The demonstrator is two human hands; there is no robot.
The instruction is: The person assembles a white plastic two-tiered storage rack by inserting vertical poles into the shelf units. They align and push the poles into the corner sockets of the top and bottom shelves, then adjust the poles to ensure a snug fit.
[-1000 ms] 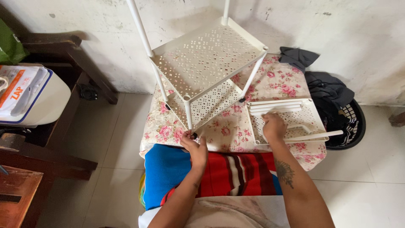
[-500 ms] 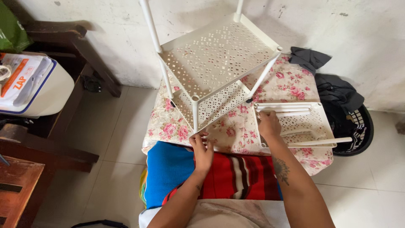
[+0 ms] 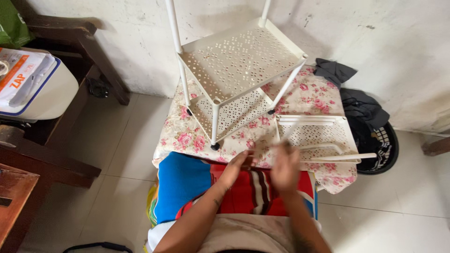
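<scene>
A white perforated shelf rack [image 3: 239, 61] stands on a table draped in a floral cloth [image 3: 187, 136]. Its lower tier [image 3: 234, 115] and thin legs rest on the cloth. To its right a loose perforated shelf panel [image 3: 323, 133] lies flat, with a white rod [image 3: 347, 157] across its near edge. My left hand [image 3: 236, 166] hovers at the table's near edge, fingers apart and holding nothing. My right hand [image 3: 285, 166] is blurred with motion close beside it. It seems to grip a thin white rod [image 3: 290, 130] that slants up over the panel.
A dark wooden chair [image 3: 75, 37] and a white appliance with a packet on top [image 3: 42, 89] stand at the left. Dark clothes [image 3: 361, 107] lie in a black basket [image 3: 384, 150] at the right. A wall runs close behind the table. Striped red and blue cloth [image 3: 225, 187] covers my lap.
My right hand has come off the loose shelf panel and drawn back toward my left hand, apparently bringing a thin rod. My left hand has shifted slightly right. The view has tilted.
</scene>
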